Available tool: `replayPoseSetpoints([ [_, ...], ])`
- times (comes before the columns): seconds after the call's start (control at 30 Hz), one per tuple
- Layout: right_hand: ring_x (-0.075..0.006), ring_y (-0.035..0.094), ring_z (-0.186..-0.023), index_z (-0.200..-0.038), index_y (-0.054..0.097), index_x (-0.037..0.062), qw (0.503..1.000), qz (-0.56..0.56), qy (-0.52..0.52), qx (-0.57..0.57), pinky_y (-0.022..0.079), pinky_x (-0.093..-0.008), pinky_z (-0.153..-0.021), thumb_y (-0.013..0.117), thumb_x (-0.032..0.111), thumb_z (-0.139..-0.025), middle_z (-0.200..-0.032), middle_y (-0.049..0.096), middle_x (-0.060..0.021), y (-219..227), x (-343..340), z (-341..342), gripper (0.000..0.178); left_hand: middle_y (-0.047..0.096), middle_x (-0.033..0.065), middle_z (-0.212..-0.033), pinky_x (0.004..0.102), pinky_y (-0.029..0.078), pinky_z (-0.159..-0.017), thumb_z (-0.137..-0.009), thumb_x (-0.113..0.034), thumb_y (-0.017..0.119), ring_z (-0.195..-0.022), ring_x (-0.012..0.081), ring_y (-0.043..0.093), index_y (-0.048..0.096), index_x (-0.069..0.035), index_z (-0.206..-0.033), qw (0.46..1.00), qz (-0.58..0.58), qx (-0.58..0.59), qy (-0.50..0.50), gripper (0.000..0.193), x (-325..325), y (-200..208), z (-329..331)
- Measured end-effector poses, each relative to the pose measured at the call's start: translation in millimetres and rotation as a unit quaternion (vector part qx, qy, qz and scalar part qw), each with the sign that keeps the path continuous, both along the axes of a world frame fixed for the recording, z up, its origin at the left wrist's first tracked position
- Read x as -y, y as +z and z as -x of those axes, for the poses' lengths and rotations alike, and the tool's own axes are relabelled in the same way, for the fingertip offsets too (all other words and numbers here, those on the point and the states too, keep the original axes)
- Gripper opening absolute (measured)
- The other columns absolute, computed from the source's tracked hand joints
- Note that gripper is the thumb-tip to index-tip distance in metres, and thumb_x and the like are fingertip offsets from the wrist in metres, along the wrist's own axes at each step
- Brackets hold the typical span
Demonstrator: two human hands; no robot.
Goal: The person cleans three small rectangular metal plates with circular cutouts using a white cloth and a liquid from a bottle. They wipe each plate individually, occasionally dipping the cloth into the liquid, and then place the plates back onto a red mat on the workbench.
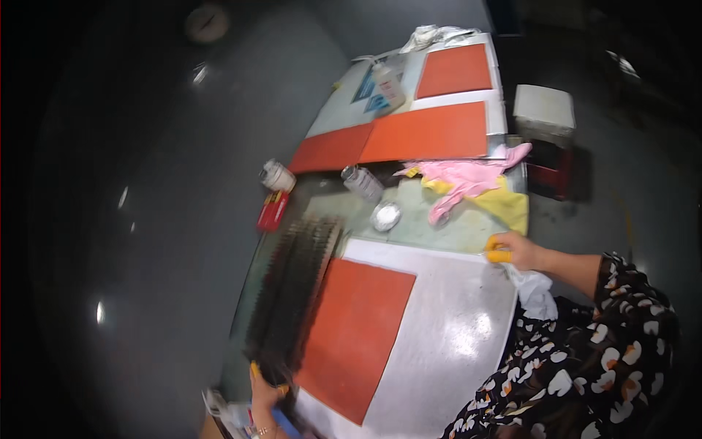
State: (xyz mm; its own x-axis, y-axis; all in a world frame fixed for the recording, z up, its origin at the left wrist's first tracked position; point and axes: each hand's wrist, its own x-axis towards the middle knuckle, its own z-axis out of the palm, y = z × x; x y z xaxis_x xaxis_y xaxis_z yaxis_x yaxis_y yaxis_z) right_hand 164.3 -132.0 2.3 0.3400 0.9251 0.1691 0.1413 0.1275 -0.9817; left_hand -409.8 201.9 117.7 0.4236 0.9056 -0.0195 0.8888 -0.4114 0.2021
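Observation:
A long black stack [292, 293] with comb-like edges, smeared by motion, lies along the left side of the table. At its near end is my left hand [265, 391], with yellow finger covers; its fingers close around that end, and what they grip is hard to see. My right hand [518, 251] is pinched at the far right corner of a pale, shiny sheet [453, 329], also wearing yellow finger covers. Whatever is between those fingers is hidden. A white cloth [534, 289] hangs just below it. Beside the black stack, an orange-red rectangular sheet [365, 322] rests on the pale one.
Beyond stand a capped bottle [362, 183], a round silvery lid or dish [386, 216], a white jar [276, 175] and a red box [273, 212]. Pink gloves [468, 179] lie over a yellow cloth [508, 205]. Farther back are more orange sheets [428, 132] and a white bottle [387, 84].

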Motion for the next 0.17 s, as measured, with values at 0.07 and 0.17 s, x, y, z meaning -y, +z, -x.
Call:
replayPoseSetpoints([
  [0.07,-0.0125,0.056,-0.075,-0.089,0.057,-0.0004,0.998,0.051,-0.018,0.026,0.046,-0.0274,-0.072,0.064,0.022,-0.084,-0.081,0.062,-0.0078,3.8,5.8,-3.6,0.024,0.029,0.0247,-0.140,0.0400,0.029,-0.107,-0.049,-0.023,0.083,-0.131,0.0377,0.028,0.022,0.005,-0.137,0.989,-0.064,-0.114,0.068,0.111,13.5,12.9,-25.2],
  [0.17,-0.0237,0.062,-0.080,-0.103,0.053,0.0044,0.968,0.115,-0.016,0.224,0.046,-0.0382,-0.075,0.066,0.036,-0.081,-0.088,0.064,-0.0145,29.8,-8.5,0.3,0.041,0.022,0.0240,-0.144,0.0441,0.026,-0.108,-0.051,-0.038,0.082,-0.131,0.0394,0.027,0.022,0.004,-0.138,0.973,-0.202,-0.107,0.044,0.114,-12.4,-10.2,-16.1],
])
